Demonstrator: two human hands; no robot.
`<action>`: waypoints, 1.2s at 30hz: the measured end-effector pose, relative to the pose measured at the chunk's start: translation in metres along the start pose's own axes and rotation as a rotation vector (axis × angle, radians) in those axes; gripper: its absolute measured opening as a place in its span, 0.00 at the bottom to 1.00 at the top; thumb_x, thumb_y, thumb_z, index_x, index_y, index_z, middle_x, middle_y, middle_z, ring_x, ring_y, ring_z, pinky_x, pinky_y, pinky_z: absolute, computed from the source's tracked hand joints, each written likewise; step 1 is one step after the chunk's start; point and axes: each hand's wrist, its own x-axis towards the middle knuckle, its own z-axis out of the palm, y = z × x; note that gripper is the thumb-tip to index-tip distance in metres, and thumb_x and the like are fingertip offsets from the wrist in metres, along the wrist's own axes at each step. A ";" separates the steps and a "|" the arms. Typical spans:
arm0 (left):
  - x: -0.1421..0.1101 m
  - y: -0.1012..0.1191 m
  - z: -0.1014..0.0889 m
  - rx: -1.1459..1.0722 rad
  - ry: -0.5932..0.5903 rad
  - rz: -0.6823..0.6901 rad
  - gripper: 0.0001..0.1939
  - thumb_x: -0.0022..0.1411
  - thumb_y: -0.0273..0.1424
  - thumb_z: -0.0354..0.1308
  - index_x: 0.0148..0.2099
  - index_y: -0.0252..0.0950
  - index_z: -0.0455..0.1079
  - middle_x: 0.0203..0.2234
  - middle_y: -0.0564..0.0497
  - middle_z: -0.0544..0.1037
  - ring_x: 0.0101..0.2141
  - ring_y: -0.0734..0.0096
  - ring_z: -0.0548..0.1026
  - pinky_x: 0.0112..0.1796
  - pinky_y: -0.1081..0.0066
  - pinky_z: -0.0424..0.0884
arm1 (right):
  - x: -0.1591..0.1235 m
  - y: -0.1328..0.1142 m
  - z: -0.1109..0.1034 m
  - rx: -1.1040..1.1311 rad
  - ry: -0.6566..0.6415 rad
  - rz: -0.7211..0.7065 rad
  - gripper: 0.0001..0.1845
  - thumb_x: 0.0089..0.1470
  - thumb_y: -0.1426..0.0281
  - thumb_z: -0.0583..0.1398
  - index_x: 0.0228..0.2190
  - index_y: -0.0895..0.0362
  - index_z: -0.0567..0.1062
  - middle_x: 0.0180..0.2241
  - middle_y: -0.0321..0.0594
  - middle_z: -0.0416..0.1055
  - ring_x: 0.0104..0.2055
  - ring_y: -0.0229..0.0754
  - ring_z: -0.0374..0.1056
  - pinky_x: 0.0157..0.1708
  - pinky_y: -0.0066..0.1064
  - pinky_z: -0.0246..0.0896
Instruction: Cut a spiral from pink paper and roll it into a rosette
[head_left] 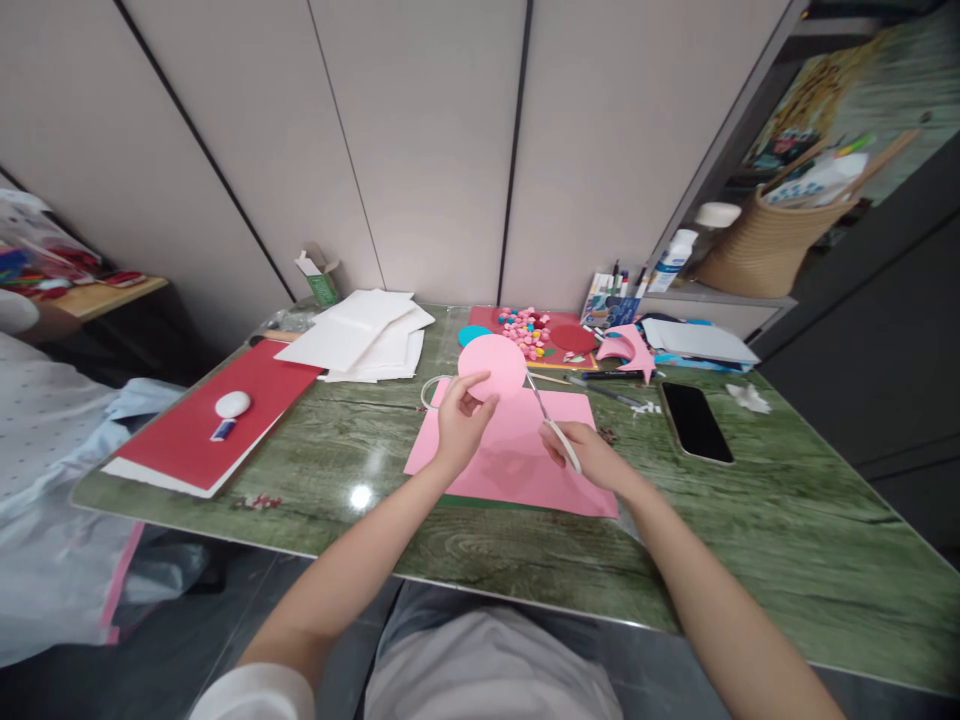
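My left hand [461, 420] pinches a round pink paper disc [493, 365] and holds it up over the table. My right hand [581, 455] grips white-handled scissors [551, 420], whose blades point up towards the right edge of the disc. Under both hands a pink paper sheet [517, 460] lies flat on the green table [750, 520], on top of a dark green sheet.
A red sheet stack [187, 440] carries a white glue stick [231, 405] at left. White papers [364, 340] lie at the back. A black phone [696, 422] rests at right, with pens [611, 378], pink scraps [628, 350] and coloured paper bits [525, 330] behind. A woven basket [765, 250] stands on a shelf.
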 end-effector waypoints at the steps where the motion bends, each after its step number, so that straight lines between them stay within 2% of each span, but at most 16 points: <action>1: 0.000 0.000 0.001 -0.004 0.001 -0.001 0.16 0.50 0.29 0.58 0.44 0.38 0.67 0.39 0.47 0.68 0.37 0.73 0.68 0.33 0.75 0.66 | 0.000 0.000 0.001 0.008 0.002 0.004 0.23 0.55 0.56 0.47 0.17 0.58 0.62 0.17 0.33 0.61 0.22 0.34 0.57 0.26 0.27 0.50; 16: -0.003 0.003 0.002 -0.004 -0.042 -0.043 0.16 0.50 0.29 0.58 0.44 0.37 0.67 0.39 0.46 0.68 0.37 0.71 0.68 0.31 0.74 0.68 | 0.003 0.001 0.009 0.049 0.059 0.041 0.24 0.54 0.54 0.46 0.17 0.58 0.63 0.17 0.35 0.62 0.22 0.35 0.57 0.26 0.27 0.52; 27: -0.001 0.003 0.000 -0.012 -0.049 -0.022 0.16 0.51 0.29 0.57 0.45 0.38 0.67 0.40 0.47 0.69 0.37 0.72 0.68 0.33 0.73 0.67 | 0.002 0.000 0.010 0.073 0.051 0.019 0.24 0.55 0.55 0.45 0.18 0.58 0.63 0.17 0.34 0.61 0.22 0.35 0.57 0.26 0.27 0.51; 32: -0.002 0.004 -0.001 0.052 -0.060 -0.016 0.13 0.53 0.32 0.56 0.42 0.38 0.70 0.37 0.47 0.72 0.36 0.71 0.69 0.31 0.72 0.67 | 0.002 0.001 0.011 0.062 0.044 0.032 0.24 0.55 0.55 0.45 0.18 0.58 0.64 0.17 0.34 0.61 0.22 0.35 0.57 0.26 0.27 0.50; 36: -0.002 0.005 -0.002 0.056 -0.079 -0.022 0.12 0.54 0.32 0.55 0.42 0.38 0.70 0.37 0.46 0.72 0.38 0.70 0.69 0.34 0.70 0.68 | 0.002 -0.001 0.010 0.048 0.031 0.020 0.24 0.55 0.56 0.45 0.18 0.58 0.63 0.17 0.34 0.61 0.22 0.35 0.57 0.26 0.27 0.51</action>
